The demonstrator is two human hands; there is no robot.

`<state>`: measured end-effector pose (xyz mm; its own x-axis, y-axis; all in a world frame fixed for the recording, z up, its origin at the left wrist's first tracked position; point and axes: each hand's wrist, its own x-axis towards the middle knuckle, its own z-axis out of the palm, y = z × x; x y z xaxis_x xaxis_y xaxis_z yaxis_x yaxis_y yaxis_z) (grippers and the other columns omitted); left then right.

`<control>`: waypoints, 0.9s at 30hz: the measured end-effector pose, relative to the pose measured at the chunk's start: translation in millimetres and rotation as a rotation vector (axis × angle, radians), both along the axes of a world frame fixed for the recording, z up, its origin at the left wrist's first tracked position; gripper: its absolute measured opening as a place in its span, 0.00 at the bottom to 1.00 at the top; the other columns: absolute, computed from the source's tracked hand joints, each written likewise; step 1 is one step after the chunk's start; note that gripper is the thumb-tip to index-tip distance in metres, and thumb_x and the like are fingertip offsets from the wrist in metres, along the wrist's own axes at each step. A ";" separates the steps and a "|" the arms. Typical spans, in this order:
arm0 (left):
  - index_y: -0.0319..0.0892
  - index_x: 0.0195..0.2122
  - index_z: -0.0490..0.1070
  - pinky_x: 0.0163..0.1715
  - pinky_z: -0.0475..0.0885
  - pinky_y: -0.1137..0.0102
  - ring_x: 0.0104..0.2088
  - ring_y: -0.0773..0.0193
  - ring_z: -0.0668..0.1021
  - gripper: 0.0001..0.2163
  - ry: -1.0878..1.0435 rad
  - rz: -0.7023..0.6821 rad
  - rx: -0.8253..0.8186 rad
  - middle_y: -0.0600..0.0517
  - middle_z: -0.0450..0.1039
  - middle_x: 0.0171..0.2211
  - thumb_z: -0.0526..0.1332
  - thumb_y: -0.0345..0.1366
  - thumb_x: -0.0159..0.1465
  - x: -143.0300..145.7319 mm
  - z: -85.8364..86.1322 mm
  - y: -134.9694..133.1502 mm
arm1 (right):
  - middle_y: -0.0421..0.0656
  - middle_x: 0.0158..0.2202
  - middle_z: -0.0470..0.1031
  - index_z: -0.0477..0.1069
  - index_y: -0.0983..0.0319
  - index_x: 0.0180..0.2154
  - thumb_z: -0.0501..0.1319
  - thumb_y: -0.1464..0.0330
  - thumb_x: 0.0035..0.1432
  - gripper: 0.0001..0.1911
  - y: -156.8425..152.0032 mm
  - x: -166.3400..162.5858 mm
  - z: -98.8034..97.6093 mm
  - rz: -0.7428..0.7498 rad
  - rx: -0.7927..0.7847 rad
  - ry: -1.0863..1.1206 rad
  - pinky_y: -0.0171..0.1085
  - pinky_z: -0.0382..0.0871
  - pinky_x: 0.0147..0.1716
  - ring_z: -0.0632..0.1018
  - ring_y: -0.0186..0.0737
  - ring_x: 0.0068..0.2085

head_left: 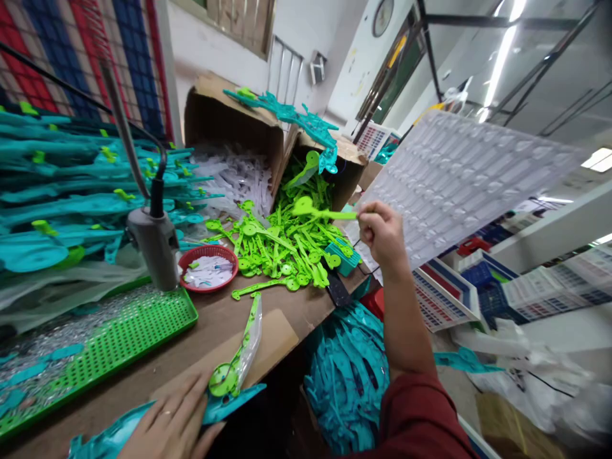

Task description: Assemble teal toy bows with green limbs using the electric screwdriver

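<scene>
My right hand [381, 231] is raised beside the pile of green parts, its fingers closed on one end of a long bright green plastic part [329, 213] with a round head. At the near edge of the table, my left hand [174, 417] lies with fingers stretched flat over a teal plastic piece [234, 405]. Just beyond those fingers, a green arm with a round disc [224, 380] and a clear plastic strip [250, 347] rest on the teal piece and a cardboard sheet [277, 335]. Many similar green parts [282, 245] are heaped ahead.
A red basket [209, 290] of small white pieces stands by a grey tool [155, 248]. At left are a green perforated tray [138, 338] of metal bits and stacked teal pieces [71, 197]. Cardboard boxes [239, 115] stand behind; more teal pieces [351, 382] lie below the table.
</scene>
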<state>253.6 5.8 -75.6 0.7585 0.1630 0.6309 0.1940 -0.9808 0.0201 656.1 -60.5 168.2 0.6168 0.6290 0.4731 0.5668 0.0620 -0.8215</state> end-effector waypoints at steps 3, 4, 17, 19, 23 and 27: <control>0.45 0.68 0.61 0.49 0.75 0.67 0.54 0.54 0.80 0.28 -0.135 0.134 -0.434 0.44 0.71 0.63 0.56 0.50 0.70 5.3 41.8 -12.7 | 0.35 0.20 0.62 0.71 0.58 0.29 0.63 0.63 0.55 0.06 -32.6 -62.5 -0.5 0.468 -0.207 -0.011 0.33 0.56 0.18 0.63 0.31 0.20; 0.44 0.70 0.56 0.48 0.76 0.68 0.54 0.55 0.80 0.31 -0.159 0.163 -0.639 0.44 0.70 0.63 0.56 0.51 0.70 6.9 54.5 -16.1 | 0.37 0.21 0.65 0.72 0.58 0.28 0.64 0.62 0.56 0.08 -37.3 -79.4 -4.0 0.624 -0.285 -0.009 0.34 0.60 0.21 0.66 0.32 0.23; 0.40 0.55 0.73 0.34 0.76 0.73 0.33 0.64 0.81 0.24 -0.448 0.341 -1.444 0.51 0.82 0.36 0.67 0.48 0.61 35.7 91.6 -21.6 | 0.58 0.59 0.68 0.48 0.62 0.70 0.58 0.66 0.67 0.35 -16.5 -201.4 -122.4 0.722 -0.344 -0.807 0.55 0.75 0.55 0.72 0.57 0.60; 0.40 0.59 0.68 0.36 0.76 0.72 0.35 0.63 0.83 0.26 -0.433 0.269 -1.440 0.51 0.83 0.36 0.67 0.45 0.62 39.4 86.1 -24.0 | 0.57 0.60 0.67 0.50 0.59 0.70 0.59 0.66 0.66 0.35 -18.5 -196.1 -132.4 0.798 -0.369 -0.715 0.52 0.76 0.55 0.72 0.55 0.61; 0.43 0.57 0.70 0.39 0.77 0.68 0.38 0.59 0.84 0.25 -0.346 0.360 -1.383 0.50 0.84 0.38 0.67 0.47 0.61 31.1 60.6 -23.4 | 0.51 0.58 0.67 0.64 0.56 0.60 0.62 0.61 0.65 0.24 -1.6 -131.9 -143.8 0.688 -0.422 -0.525 0.39 0.78 0.40 0.79 0.42 0.46; 0.45 0.53 0.73 0.38 0.79 0.67 0.39 0.56 0.85 0.25 -0.359 0.451 -1.427 0.50 0.84 0.40 0.67 0.53 0.59 22.0 32.9 -18.3 | 0.53 0.53 0.70 0.72 0.63 0.49 0.63 0.70 0.62 0.13 34.6 -68.9 -174.5 0.234 -0.714 -0.750 0.39 0.72 0.39 0.77 0.44 0.44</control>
